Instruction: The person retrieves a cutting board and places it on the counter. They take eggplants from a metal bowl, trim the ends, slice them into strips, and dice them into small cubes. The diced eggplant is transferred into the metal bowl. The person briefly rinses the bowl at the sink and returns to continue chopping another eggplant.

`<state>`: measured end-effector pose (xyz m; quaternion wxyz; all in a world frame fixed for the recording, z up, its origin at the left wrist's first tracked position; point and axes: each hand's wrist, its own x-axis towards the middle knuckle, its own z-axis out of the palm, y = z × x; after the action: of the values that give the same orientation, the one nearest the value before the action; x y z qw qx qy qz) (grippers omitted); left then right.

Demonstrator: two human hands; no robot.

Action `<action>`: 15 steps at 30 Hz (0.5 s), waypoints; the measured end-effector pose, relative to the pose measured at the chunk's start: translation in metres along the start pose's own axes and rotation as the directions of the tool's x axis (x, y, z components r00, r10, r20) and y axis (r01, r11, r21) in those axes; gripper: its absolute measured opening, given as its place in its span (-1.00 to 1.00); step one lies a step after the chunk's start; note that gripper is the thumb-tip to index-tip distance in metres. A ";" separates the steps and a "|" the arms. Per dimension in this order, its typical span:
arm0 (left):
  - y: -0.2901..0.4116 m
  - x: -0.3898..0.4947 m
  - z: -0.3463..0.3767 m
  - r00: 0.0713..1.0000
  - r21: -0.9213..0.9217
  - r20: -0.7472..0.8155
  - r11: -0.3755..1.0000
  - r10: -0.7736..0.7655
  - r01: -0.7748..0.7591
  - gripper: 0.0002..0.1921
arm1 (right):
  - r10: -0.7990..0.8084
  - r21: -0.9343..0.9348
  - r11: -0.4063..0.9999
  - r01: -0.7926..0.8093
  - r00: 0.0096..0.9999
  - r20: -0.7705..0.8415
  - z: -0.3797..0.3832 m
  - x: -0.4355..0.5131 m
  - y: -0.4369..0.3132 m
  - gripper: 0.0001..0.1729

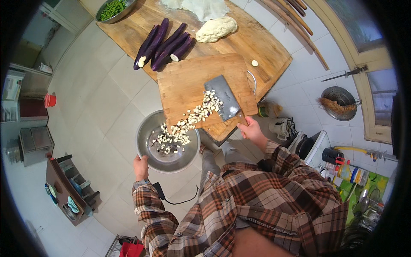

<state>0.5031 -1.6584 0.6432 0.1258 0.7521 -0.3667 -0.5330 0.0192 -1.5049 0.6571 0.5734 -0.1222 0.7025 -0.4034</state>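
Note:
My right hand (pixel 252 130) grips the wooden handle of a cleaver (pixel 224 96), whose broad blade lies against diced eggplant (pixel 205 110) on a wooden cutting board (pixel 192 77). My left hand (pixel 140 167) holds the rim of a stainless steel bowl (pixel 151 160), which is below the board's near left corner. The dice run in a trail across the board to that corner, and more of them are in the bowl. Several whole purple eggplants (pixel 167 45) lie beyond the board, one with a cut end showing. A lump of dough (pixel 216 29) rests to their right.
The cutting board rests on a larger wooden table (pixel 273 61). At its far left is a metal bowl of green peppers or beans (pixel 112 11); a small pale round slice (pixel 254 63) lies near the right. An oil jug (pixel 269 110) and a white appliance (pixel 281 128) stand right of the table.

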 end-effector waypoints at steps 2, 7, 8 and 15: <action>0.004 0.000 -0.001 0.998 0.014 0.029 0.999 -0.051 0.051 -0.79 | 0.009 -0.037 0.999 -0.008 0.999 0.032 0.011 0.001 -0.004 -0.76; 0.009 0.015 -0.008 0.999 0.017 0.032 1.000 0.019 -0.019 -0.82 | 0.047 -0.082 0.996 -0.037 0.991 0.126 0.056 0.000 -0.014 -0.75; 0.007 0.017 -0.008 1.000 0.046 0.029 0.999 -0.010 0.008 -0.80 | 0.082 -0.128 0.990 -0.066 0.989 0.122 0.064 -0.001 -0.017 -0.73; 0.001 0.019 -0.004 0.998 -0.034 0.047 0.999 -0.029 0.031 -0.74 | 0.024 -0.386 0.919 0.073 0.971 0.240 0.114 -0.011 -0.029 -0.64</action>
<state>0.5090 -1.6729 0.6320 0.1222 0.7427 -0.3488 -0.5584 0.1175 -1.5653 0.6828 0.6126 -0.2913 0.6931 -0.2441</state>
